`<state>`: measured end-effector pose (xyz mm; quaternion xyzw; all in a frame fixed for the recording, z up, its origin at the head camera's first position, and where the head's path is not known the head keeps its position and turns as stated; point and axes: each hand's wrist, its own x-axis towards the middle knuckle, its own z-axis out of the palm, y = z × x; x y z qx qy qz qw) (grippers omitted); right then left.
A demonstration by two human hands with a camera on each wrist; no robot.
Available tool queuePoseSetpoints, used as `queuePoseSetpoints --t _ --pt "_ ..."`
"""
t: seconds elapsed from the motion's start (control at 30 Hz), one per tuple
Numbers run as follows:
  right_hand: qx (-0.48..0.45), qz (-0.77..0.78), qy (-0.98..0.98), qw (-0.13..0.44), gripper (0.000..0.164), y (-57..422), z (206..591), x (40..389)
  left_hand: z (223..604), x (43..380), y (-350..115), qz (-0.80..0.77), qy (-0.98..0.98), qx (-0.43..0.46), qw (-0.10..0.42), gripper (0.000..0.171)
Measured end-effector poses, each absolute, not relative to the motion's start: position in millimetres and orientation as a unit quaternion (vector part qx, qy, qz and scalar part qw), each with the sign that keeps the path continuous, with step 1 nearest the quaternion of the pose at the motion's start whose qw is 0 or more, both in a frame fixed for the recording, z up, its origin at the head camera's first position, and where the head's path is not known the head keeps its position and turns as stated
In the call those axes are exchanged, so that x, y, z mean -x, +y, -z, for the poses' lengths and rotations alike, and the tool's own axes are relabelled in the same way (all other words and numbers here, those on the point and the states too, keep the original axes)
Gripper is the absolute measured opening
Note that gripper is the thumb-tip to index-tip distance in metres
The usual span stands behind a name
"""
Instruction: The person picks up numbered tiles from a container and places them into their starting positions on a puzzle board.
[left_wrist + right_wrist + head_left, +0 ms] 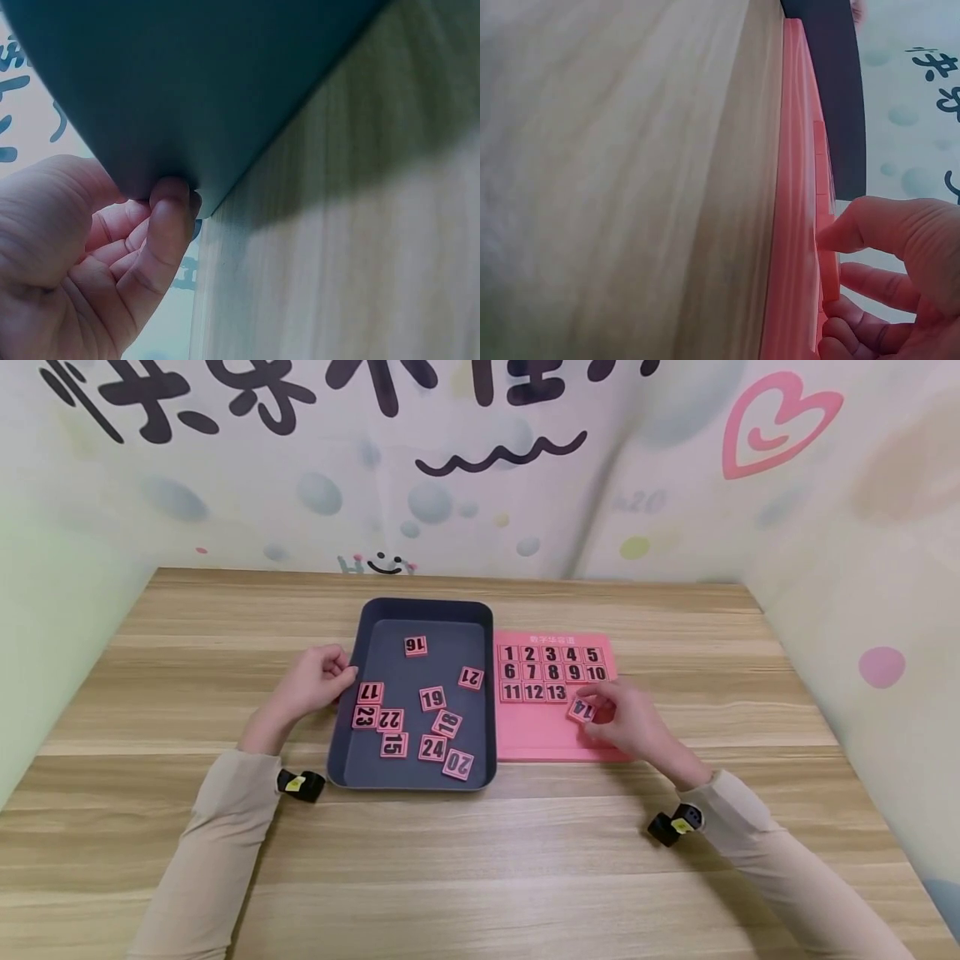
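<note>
My right hand [626,717] pinches the pink number tile 14 [581,709] between thumb and fingers, low over the pink puzzle board [536,735]. The tile is turned at a slant, just right of and below tile 13 [556,692]. Tiles 1 to 13 lie in rows on the board's upper part. With thumb and fingertips, my left hand [315,681] holds the left rim of the dark tray [412,608]; the left wrist view shows fingers against the tray's outer wall [187,97]. In the right wrist view the pinched tile [829,266] appears edge-on.
Loose tiles lie scattered in the tray, among them 16 [416,646], 21 [471,677], 19 [432,697] and 20 [457,764]. Tray and board stand side by side on the wooden table [480,868]. A printed wall covering [480,518] rises behind the table.
</note>
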<state>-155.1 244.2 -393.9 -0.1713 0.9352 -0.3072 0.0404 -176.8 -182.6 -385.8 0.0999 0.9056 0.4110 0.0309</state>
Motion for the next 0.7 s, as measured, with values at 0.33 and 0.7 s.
queuePoseSetpoints --t 0.33,0.7 --pt "0.195 0.274 0.941 0.032 0.028 240.2 393.7 159.5 382.1 174.3 -182.0 -0.409 0.906 -0.111 0.013 0.011" --pt "0.201 0.22 0.954 0.021 0.04 241.8 388.2 161.4 381.8 173.5 -181.7 -0.412 0.905 -0.105 0.019 0.012"
